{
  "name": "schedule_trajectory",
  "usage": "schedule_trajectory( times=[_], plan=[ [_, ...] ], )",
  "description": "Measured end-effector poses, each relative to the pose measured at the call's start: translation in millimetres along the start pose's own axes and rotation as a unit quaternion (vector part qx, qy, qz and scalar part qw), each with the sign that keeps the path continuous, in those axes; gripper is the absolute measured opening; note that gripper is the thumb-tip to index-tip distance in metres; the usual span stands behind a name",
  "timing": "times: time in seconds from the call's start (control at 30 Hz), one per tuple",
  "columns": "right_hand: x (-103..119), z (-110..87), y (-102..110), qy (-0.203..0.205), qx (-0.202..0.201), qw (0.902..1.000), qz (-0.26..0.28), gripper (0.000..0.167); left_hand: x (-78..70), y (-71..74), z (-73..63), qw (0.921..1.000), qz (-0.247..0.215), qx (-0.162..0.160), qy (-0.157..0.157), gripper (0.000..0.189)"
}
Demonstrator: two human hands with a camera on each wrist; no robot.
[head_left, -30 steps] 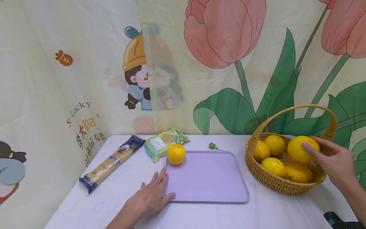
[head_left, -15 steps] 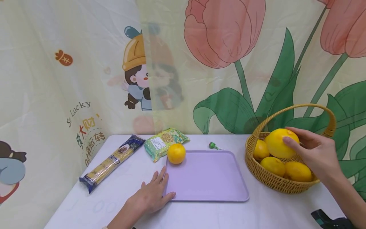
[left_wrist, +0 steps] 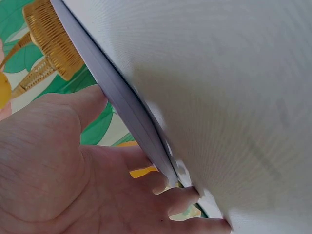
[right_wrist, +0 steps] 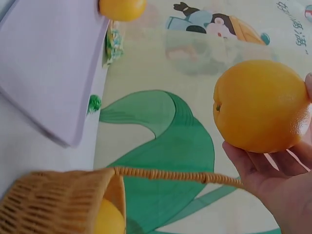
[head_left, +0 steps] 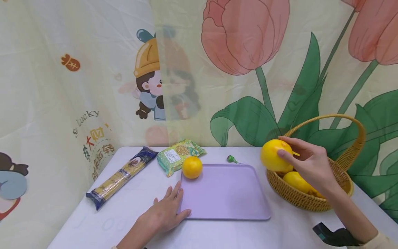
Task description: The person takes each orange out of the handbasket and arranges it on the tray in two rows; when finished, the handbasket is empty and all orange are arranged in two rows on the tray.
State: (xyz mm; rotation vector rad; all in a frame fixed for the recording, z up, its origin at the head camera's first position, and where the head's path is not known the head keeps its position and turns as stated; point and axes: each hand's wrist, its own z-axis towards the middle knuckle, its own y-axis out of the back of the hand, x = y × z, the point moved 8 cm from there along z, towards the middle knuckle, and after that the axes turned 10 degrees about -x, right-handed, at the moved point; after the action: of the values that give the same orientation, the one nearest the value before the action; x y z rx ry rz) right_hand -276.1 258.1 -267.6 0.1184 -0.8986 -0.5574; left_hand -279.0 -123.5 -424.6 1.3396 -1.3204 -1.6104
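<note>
My right hand (head_left: 312, 164) holds an orange (head_left: 272, 155) in the air by the left side of the wicker basket (head_left: 295, 199), thumb in front and fingers behind. In the right wrist view, the stem end of this orange (right_wrist: 263, 109) faces away from the palm. Several more yellow-orange fruits (head_left: 295, 180) lie in the basket, partly hidden by the right hand and forearm. Flat against the left edge of a lilac tray (head_left: 228, 193) lies my left hand (head_left: 164, 211), its fingers spread. Another orange (head_left: 192, 167) sits in the tray's back left corner.
Behind the tray's back left corner is a green snack packet (head_left: 178, 154). A long pack of noodles (head_left: 124, 176) lies slanted at the left. A green lollipop (head_left: 231, 159) lies behind the tray. The basket's tall handle (head_left: 360, 138) arches up; a patterned curtain (head_left: 236, 103) hangs behind the table.
My right hand has carried the orange leftward from above the basket's right part to its left rim. The left hand and the tray have stayed in place.
</note>
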Motion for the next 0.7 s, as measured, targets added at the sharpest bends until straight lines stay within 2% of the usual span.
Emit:
schedule_trajectory(
  times=[0.4,0.7],
  plan=[
    [14.8,10.7,-58.9,0.017,0.019,0.9984,0.050,0.042,1.2,-1.2,1.0,1.0000,0.001,-0.003,-0.001,0.083],
    [4.2,17.0,-101.9,-0.020,0.053,0.9964,0.063,0.041,0.6,-2.5,1.9,1.0000,0.002,0.000,0.002,0.084]
  ],
)
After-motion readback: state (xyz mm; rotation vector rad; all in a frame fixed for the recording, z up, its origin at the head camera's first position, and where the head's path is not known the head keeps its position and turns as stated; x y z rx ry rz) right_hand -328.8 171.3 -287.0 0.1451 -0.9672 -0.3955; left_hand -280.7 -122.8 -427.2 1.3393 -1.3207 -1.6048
